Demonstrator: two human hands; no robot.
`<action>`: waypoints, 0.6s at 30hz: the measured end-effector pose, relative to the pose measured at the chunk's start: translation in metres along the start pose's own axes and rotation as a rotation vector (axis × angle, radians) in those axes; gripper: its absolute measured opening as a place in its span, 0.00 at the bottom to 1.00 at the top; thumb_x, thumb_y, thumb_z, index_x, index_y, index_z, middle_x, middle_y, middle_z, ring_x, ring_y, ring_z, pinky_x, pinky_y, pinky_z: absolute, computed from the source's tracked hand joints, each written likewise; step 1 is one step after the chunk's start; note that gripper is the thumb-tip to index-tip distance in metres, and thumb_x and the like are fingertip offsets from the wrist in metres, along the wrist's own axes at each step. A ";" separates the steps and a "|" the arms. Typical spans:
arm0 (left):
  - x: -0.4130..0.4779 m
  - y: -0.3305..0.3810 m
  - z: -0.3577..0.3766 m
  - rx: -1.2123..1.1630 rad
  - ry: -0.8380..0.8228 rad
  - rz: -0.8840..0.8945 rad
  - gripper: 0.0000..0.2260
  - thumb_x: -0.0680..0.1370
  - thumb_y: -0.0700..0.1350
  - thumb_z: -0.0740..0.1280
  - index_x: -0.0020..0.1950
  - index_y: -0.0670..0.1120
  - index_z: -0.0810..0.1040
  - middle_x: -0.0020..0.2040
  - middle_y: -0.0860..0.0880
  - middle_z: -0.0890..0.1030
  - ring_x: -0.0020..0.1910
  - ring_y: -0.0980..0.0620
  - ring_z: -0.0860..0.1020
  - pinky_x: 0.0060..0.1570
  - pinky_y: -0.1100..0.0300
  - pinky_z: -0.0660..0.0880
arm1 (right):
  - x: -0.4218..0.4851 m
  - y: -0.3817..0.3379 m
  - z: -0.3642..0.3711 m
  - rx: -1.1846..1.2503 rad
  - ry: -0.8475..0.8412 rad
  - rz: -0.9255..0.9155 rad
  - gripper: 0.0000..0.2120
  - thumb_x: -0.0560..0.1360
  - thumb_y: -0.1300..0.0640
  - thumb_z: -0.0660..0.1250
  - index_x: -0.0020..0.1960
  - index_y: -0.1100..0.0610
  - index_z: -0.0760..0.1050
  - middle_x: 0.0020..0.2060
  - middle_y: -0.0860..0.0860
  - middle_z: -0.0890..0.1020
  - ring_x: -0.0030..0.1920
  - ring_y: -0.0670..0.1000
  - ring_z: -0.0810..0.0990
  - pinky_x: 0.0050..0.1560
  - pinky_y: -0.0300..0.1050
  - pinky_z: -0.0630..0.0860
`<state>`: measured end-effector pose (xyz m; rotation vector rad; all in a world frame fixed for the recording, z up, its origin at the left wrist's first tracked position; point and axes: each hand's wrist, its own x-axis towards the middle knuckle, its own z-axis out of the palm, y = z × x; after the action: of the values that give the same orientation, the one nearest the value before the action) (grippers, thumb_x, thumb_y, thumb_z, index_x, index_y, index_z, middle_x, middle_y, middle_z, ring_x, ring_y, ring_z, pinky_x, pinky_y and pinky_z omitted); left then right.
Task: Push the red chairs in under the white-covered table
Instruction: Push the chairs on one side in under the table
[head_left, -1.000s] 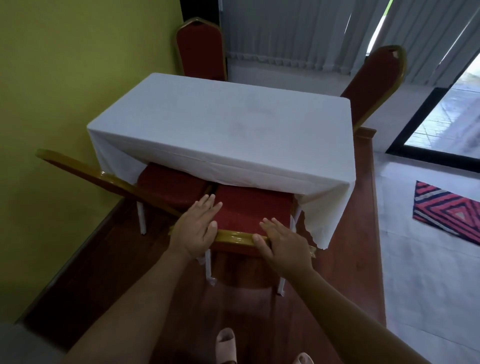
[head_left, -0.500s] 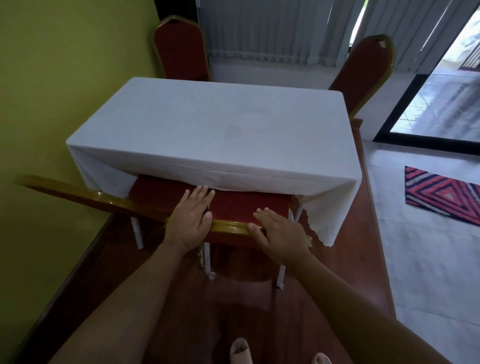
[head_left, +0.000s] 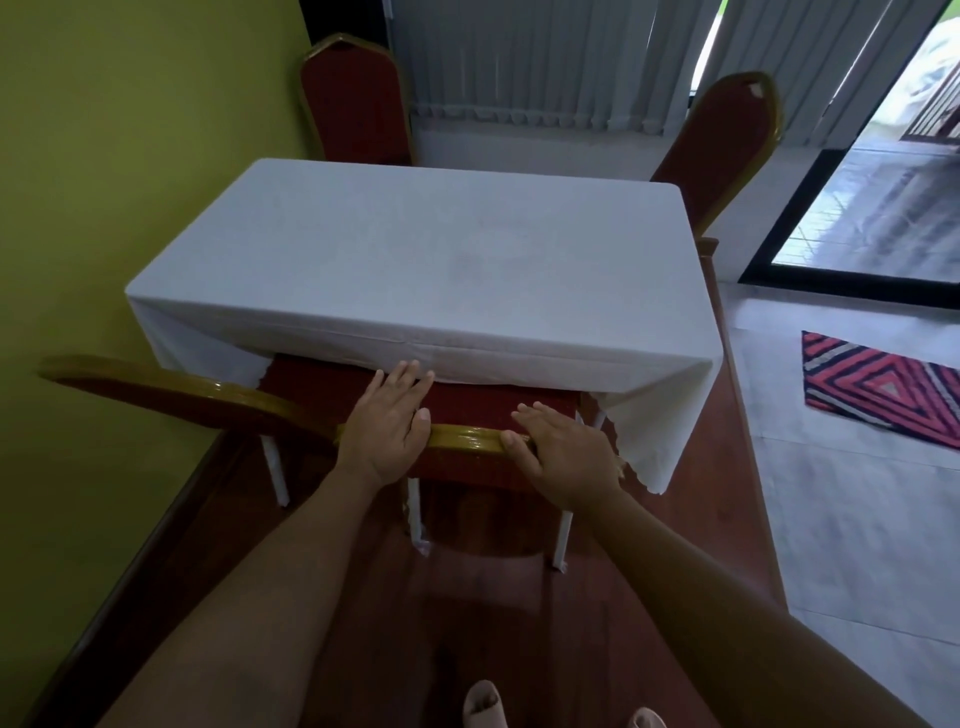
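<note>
The white-covered table (head_left: 426, 260) stands ahead of me. A red chair with a gold frame (head_left: 467, 440) is right in front of me, most of its seat under the tablecloth. My left hand (head_left: 387, 423) lies over the chair's back rail, fingers stretched flat toward the cloth. My right hand (head_left: 563, 449) rests on the same rail further right, fingers extended, thumb under the rail. A second red chair (head_left: 171, 395) stands to the left, its back near the yellow wall. Two more red chairs (head_left: 356, 98) (head_left: 719, 150) stand at the table's far side.
A yellow wall (head_left: 104, 208) runs close along the left. The table and chairs stand on a raised wooden platform (head_left: 722, 519); white tiled floor (head_left: 857, 519) lies to the right, with a striped red mat (head_left: 883, 387). Vertical blinds and a glass door are behind. My feet show at the bottom.
The chair under my hands has slid forward, so less of its red seat shows beyond the cloth's edge. Both hands have stayed on the back rail.
</note>
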<state>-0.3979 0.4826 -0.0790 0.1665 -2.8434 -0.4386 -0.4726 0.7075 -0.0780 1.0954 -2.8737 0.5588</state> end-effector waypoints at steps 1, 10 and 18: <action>0.000 0.000 0.000 0.006 0.001 -0.008 0.27 0.77 0.51 0.46 0.70 0.38 0.69 0.70 0.39 0.69 0.72 0.44 0.64 0.72 0.48 0.55 | 0.000 0.000 0.000 0.003 0.004 0.001 0.41 0.75 0.31 0.34 0.65 0.53 0.75 0.63 0.49 0.78 0.67 0.47 0.72 0.53 0.45 0.74; -0.015 0.017 0.008 -0.021 0.101 -0.224 0.31 0.77 0.54 0.41 0.73 0.40 0.63 0.74 0.43 0.64 0.75 0.48 0.57 0.74 0.53 0.49 | -0.014 -0.003 -0.002 0.085 0.042 0.009 0.33 0.78 0.36 0.45 0.71 0.55 0.67 0.70 0.52 0.71 0.73 0.51 0.63 0.70 0.47 0.59; -0.033 0.054 0.014 -0.133 0.195 -0.464 0.24 0.82 0.51 0.45 0.75 0.42 0.58 0.77 0.44 0.56 0.76 0.49 0.50 0.74 0.52 0.45 | -0.021 0.010 -0.007 0.143 -0.024 -0.069 0.31 0.79 0.39 0.43 0.76 0.56 0.58 0.75 0.52 0.63 0.76 0.50 0.55 0.72 0.43 0.48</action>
<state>-0.3738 0.5429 -0.0832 0.8039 -2.5590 -0.6590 -0.4639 0.7300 -0.0776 1.2226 -2.8414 0.7619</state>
